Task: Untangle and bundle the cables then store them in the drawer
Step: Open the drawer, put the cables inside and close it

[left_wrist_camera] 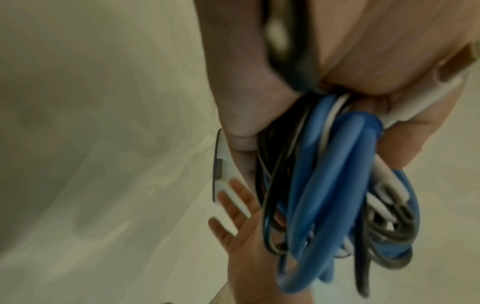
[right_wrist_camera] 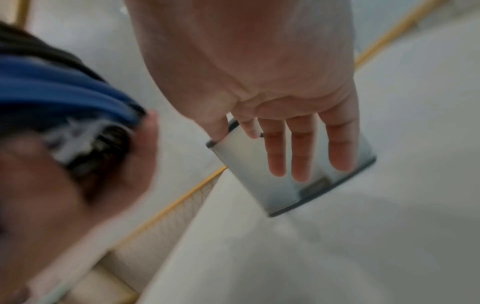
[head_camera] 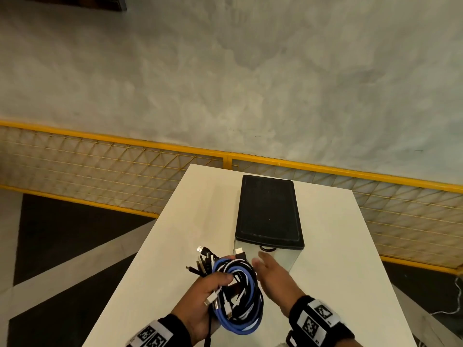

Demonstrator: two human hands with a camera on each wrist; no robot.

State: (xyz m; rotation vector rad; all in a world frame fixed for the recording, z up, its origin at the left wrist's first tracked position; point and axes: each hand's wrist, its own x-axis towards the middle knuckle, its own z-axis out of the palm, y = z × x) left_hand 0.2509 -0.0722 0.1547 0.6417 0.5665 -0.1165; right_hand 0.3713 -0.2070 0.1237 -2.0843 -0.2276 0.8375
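1 bunch of cables (head_camera: 236, 294), blue, black and white, looped into a coil and gripped in the left hand (head_camera: 200, 300); fingers (head_camera: 221, 278) curled round the near side of the loops, thumb side tucked under, plugs poking out past the knuckles toward the far left; held up over the white table (head_camera: 333, 246), not lying on it.

Right hand (head_camera: 274, 276) holding nothing; fingers (right_wrist_camera: 301, 156) straight and a little spread, pointing at the front of the small drawer box (head_camera: 269, 214); close to the drawer handle (head_camera: 266, 248) but not yet touching, as far as can be told; motion blur in both wrist views.

Drawer looks closed; clear front flush under the black top.

Step in hand, most likely: untangling and bundling done, storing just starting; looks like a reach to open the drawer.

Next move calls for: hooking the handle with the empty fingers and pulling straight out; keeping the box from sliding on the smooth table, since only 1 hand is free; keeping the coil squeezed tight so no loop slips loose; then dropping the bundle in, plugs and all, and pushing the drawer back in.
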